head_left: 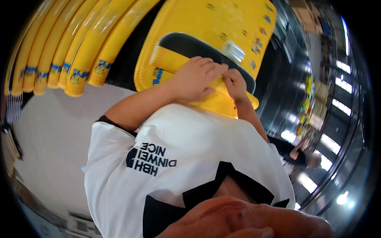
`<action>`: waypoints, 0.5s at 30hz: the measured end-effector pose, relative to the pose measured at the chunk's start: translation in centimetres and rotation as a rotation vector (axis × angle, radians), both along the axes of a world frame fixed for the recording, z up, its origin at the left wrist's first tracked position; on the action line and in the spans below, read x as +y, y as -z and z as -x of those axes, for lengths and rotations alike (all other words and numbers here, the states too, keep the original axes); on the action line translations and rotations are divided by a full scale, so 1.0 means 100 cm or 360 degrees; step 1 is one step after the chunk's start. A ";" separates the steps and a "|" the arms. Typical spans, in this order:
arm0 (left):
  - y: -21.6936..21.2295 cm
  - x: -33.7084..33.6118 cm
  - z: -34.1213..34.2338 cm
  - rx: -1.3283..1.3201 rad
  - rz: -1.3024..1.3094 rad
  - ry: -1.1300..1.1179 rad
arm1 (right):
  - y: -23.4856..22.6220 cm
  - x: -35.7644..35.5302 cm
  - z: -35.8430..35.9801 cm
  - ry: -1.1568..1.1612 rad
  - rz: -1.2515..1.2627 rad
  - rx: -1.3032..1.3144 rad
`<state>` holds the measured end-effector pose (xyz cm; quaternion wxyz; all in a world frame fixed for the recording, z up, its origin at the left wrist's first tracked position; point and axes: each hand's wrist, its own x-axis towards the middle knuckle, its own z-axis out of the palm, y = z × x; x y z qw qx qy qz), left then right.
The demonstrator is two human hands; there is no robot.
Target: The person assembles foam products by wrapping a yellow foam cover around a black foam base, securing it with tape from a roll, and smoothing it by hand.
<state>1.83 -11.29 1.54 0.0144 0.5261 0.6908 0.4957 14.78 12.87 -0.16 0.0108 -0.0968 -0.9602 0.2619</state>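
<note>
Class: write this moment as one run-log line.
left hand: pressing yellow inflatable fold | right hand: pinching it | clear valve: above hands | yellow tubes: far left

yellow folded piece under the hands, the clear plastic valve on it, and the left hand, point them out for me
yellow folded piece (222, 101), head view, on its lower rolled edge
clear plastic valve (233, 51), head view, on the cap's middle
left hand (196, 77), head view, on the back of the hand

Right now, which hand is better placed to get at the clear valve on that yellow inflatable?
Probably the right hand: its fingertips sit just below the clear valve. The left hand lies across the yellow fold, farther from the valve.
</note>
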 end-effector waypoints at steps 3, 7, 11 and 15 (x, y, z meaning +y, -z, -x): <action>0.004 0.053 0.012 -0.0457 0.0373 0.0405 | -0.004 -0.003 -0.007 0.0013 -0.0041 -0.0045; 0.009 0.107 0.041 -0.0676 0.0742 0.0620 | -0.017 -0.013 -0.013 -0.0064 -0.0162 -0.0021; 0.024 0.140 0.040 -0.0284 0.1127 0.0796 | -0.019 -0.027 -0.028 0.0022 -0.0153 0.0106; 0.022 0.150 0.031 -0.0002 0.1337 0.0831 | -0.010 -0.038 -0.059 0.0113 -0.0152 0.0408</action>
